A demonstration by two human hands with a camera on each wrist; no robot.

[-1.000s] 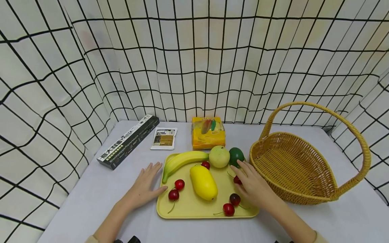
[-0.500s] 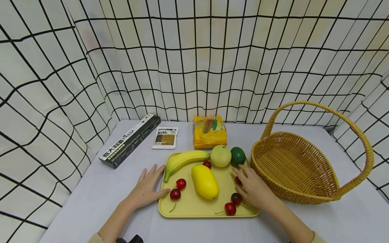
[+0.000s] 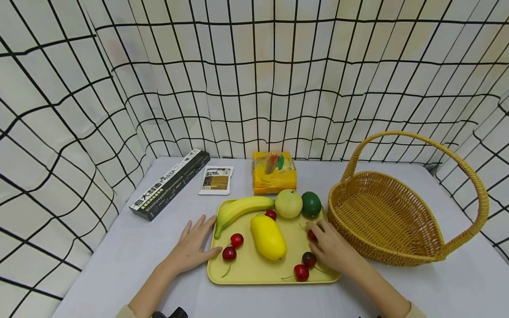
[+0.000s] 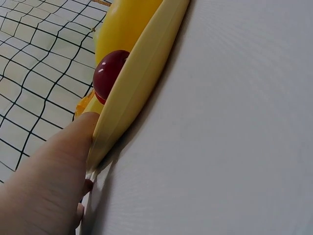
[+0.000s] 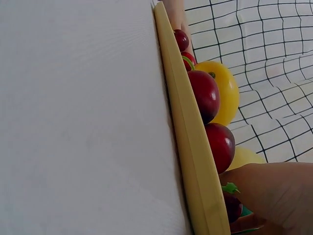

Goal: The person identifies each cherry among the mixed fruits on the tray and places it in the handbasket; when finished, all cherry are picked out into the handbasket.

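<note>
A yellow tray point(image 3: 254, 274) of fruit lies on the white cloth. My left hand point(image 3: 192, 245) lies with fingers spread at its left edge; in the left wrist view the thumb point(image 4: 58, 156) meets the rim. My right hand point(image 3: 332, 247) reaches over the right side, fingers curled round a dark red cherry point(image 3: 312, 235), which the hand partly hides. The right wrist view shows that cherry point(image 5: 233, 208) between thumb and fingers. Two cherries point(image 3: 301, 273) sit below it. A yellow mango-shaped fruit point(image 3: 268, 237) lies mid-tray, with a banana point(image 3: 242, 207), pale green round fruit point(image 3: 288, 203) and dark green fruit point(image 3: 311, 204) behind.
A wicker basket point(image 3: 381, 216) with a tall handle stands just right of the tray. Behind the tray are a yellow package point(image 3: 274, 173), a white sachet point(image 3: 216, 180) and a long black pasta box point(image 3: 170, 184). Gridded cloth walls point(image 3: 242, 75) surround the table.
The fingers of my right hand have drawn back from the dark green fruit and curled in round the cherry. My left hand has come slightly closer to the tray's left edge.
</note>
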